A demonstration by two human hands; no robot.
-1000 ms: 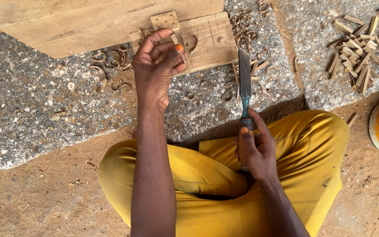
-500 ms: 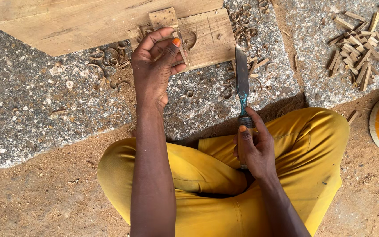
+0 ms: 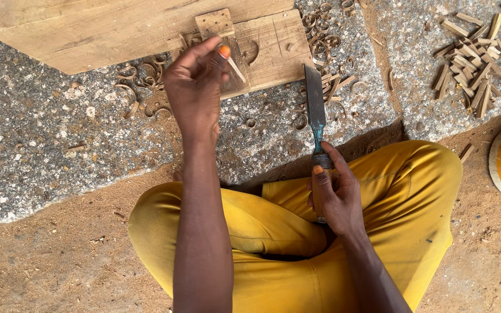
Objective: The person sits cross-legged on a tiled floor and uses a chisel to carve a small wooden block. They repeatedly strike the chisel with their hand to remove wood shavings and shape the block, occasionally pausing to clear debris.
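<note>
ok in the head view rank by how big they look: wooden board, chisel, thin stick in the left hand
1. wooden board, cut off by the frame edge
2. chisel
3. thin stick, pinched by the left hand

Wood sticks (image 3: 475, 64) right of chisel (image 3: 315, 110), plank (image 3: 117, 26) left.

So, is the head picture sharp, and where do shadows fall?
Head view: even daylight, no glare; the chisel, right hand and wood pieces are sharp; the left hand is slightly soft at the fingertips; shadow lies under the knees.
</note>
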